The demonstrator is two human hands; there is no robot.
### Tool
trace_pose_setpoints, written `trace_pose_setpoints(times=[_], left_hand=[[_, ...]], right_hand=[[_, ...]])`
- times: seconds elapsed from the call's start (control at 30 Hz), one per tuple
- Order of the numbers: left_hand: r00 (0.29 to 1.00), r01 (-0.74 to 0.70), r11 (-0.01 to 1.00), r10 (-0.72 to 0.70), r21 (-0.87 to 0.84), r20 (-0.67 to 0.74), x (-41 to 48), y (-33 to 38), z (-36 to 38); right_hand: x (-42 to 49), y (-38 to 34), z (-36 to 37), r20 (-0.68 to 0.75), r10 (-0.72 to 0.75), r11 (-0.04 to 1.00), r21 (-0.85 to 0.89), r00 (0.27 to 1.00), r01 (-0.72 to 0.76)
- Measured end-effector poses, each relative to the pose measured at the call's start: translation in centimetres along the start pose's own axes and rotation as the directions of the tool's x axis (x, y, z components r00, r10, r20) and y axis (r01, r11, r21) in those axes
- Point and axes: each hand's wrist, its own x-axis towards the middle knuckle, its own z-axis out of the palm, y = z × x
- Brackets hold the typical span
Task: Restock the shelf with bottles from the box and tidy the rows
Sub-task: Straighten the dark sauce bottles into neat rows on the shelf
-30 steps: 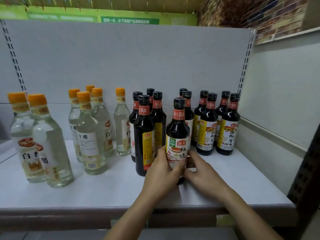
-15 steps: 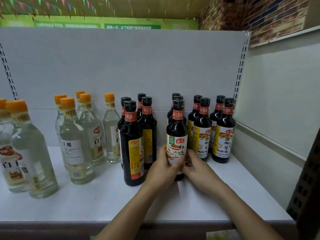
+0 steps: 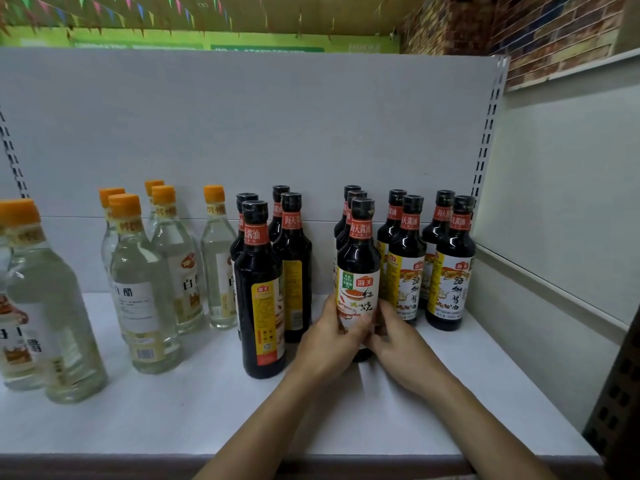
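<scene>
A dark soy sauce bottle (image 3: 359,268) with a white and orange label stands upright on the white shelf (image 3: 194,420), at the front of a row of like bottles. My left hand (image 3: 329,344) grips its lower left side and my right hand (image 3: 398,341) holds its lower right side. Left of it stand several dark bottles with yellow labels (image 3: 261,289). To its right are two more rows of dark bottles (image 3: 450,265).
Clear vinegar bottles with orange caps (image 3: 142,282) fill the shelf's left half, two large ones (image 3: 41,306) nearest the front. A grey back panel (image 3: 242,133) and a side wall (image 3: 554,237) close the shelf. No box is in view.
The held bottle has slid back on the shelf toward its row, with both hands still around it. The camera has shifted rightward and closer.
</scene>
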Motion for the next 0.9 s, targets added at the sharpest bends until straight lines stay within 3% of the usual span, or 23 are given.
trace_pose_setpoints(times=[0.27,0.47,0.9], left_hand=[[1.0,-0.025,0.999,0.025,-0.048,-0.01,0.18,-0.29,0.43],[0.997,-0.058,0.998,0.058,0.01,-0.06,0.03,-0.21,0.76],[0.997,-0.027,1.0,0.028,0.01,-0.072,-0.01,-0.45,0.51]], right_hand=[[0.25,0.02,0.04,-0.045,0.007,0.999,-0.042,0.999,-0.009],[0.23,0.05,-0.05,-0.061,0.024,0.998,-0.052,0.998,-0.027],[-0.17,-0.36,-0.01,-0.072,0.04,0.992,-0.115,0.997,-0.048]])
